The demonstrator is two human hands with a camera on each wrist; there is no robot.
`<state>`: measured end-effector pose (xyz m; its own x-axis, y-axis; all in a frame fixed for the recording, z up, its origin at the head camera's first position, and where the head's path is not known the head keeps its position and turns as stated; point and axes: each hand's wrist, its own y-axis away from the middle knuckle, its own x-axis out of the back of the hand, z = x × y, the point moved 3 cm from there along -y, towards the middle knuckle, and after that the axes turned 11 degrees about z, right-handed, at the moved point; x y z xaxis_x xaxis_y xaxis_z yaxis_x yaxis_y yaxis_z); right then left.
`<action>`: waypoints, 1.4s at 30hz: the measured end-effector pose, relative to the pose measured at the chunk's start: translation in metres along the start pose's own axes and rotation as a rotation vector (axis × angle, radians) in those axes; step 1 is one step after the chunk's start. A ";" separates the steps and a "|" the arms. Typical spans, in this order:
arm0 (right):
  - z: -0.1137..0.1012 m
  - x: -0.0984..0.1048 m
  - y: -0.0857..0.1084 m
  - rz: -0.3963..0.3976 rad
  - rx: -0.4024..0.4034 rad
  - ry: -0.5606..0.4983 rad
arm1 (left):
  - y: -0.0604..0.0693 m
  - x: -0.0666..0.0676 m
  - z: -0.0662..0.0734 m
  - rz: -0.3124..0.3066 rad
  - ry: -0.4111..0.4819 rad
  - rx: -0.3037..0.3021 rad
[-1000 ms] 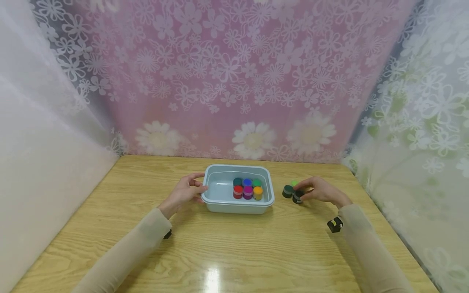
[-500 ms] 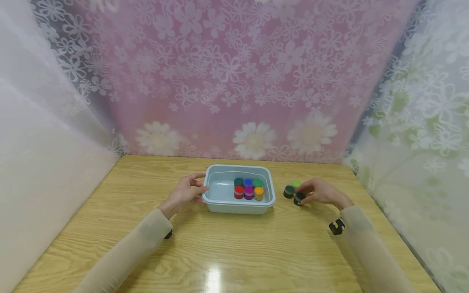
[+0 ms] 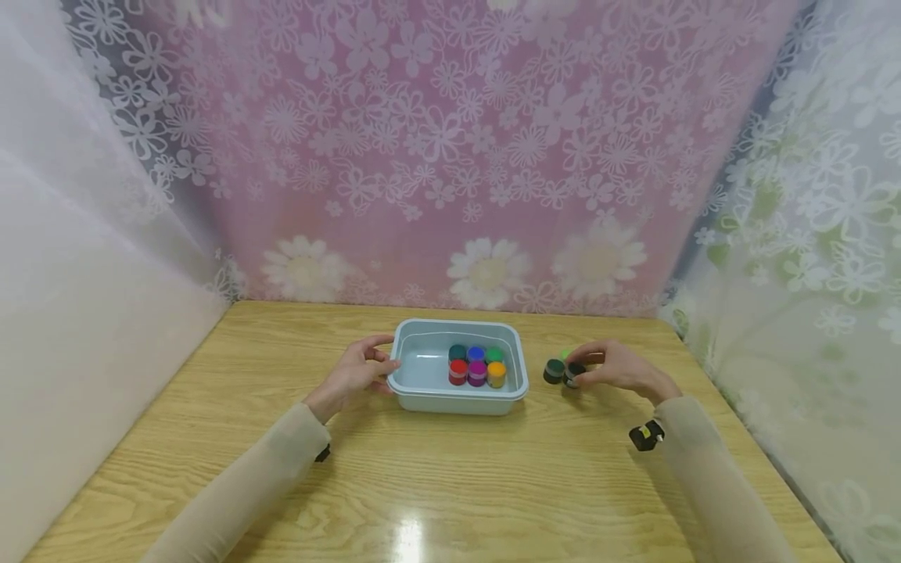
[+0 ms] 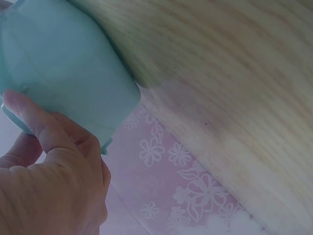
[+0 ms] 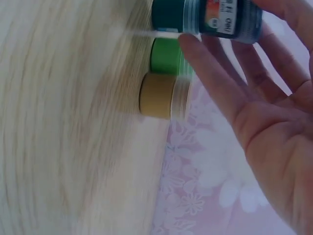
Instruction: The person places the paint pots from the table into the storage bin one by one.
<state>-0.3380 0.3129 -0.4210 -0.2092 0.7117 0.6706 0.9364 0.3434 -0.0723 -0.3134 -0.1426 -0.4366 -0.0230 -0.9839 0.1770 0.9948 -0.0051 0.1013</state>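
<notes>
My left hand (image 3: 355,366) grips the left rim of a pale blue plastic basin (image 3: 457,403), with the thumb over the rim. In the left wrist view the thumb and fingers (image 4: 41,122) lie at the basin's edge. My right hand (image 3: 619,367) holds a small black-looking paint jar (image 3: 574,375) by its upper part, at the table to the right of the basin. A dark green jar (image 3: 554,371) stands just left of it. A light green jar (image 3: 566,354) shows partly behind. The right wrist view shows a labelled dark jar (image 5: 227,19) between finger and thumb.
Inside the basin's right half stand several paint jars in two rows, among them red (image 3: 458,372), purple (image 3: 477,374) and orange (image 3: 496,374). An ochre jar (image 5: 157,95) stands near the right hand. Flowered curtain (image 3: 436,141) borders the wooden table (image 3: 450,485).
The black jar in my right hand has shifted slightly back, so that it stands closer beside the dark green jar. My left hand and the basin stay in place.
</notes>
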 end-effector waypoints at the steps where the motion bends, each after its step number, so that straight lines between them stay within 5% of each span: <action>1: -0.001 0.000 0.000 0.004 -0.008 -0.024 | 0.000 0.000 0.000 0.000 0.000 0.001; 14: -0.029 -0.012 -0.015 0.016 -0.127 -0.220 | 0.001 -0.001 0.000 0.016 -0.002 0.012; 27: -0.062 -0.045 -0.032 0.069 -0.054 -0.366 | 0.002 -0.001 0.002 0.017 -0.002 0.004; 42: -0.104 -0.093 -0.060 -0.033 0.019 -0.292 | 0.002 -0.002 0.001 0.024 0.000 -0.007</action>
<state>-0.3449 0.1624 -0.4022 -0.3146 0.8451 0.4322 0.9227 0.3791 -0.0695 -0.3111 -0.1402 -0.4354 0.0010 -0.9839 0.1790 0.9958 0.0174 0.0903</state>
